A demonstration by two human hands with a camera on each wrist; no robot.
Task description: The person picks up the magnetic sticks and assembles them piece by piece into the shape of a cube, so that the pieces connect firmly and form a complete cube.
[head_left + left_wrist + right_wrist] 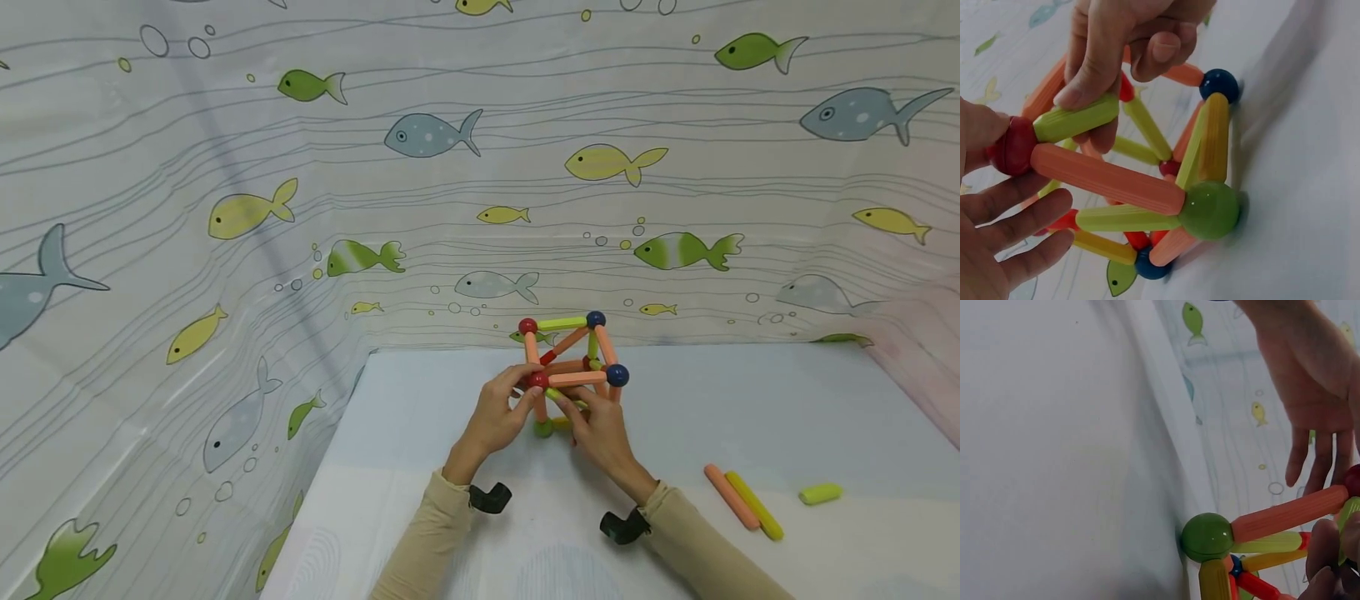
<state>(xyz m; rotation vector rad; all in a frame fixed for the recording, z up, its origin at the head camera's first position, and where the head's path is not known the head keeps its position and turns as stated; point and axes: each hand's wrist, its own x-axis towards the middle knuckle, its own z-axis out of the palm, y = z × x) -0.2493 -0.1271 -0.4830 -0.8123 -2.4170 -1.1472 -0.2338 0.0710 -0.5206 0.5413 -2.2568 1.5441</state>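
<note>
A cube-like frame of magnetic rods and balls stands on the white table [420, 392]. My left hand [495, 412] pinches the red ball [1013, 147] at its near upper left corner between thumb and forefinger; the other fingers extend below it. From that ball an orange rod [1107, 178] runs down to a green ball [1210, 210] at the table. With thumb and fingers, my right hand [602, 429] pinches a light green rod [1079, 119], one end right at the red ball. Dark blue balls [617, 375] form the upper right corners.
On the right of the table lie a loose orange rod [731, 497] and a yellow rod [754, 506] side by side. A short light green rod [821, 493] is farther right. Behind the table hangs a fish-patterned sheet [435, 217].
</note>
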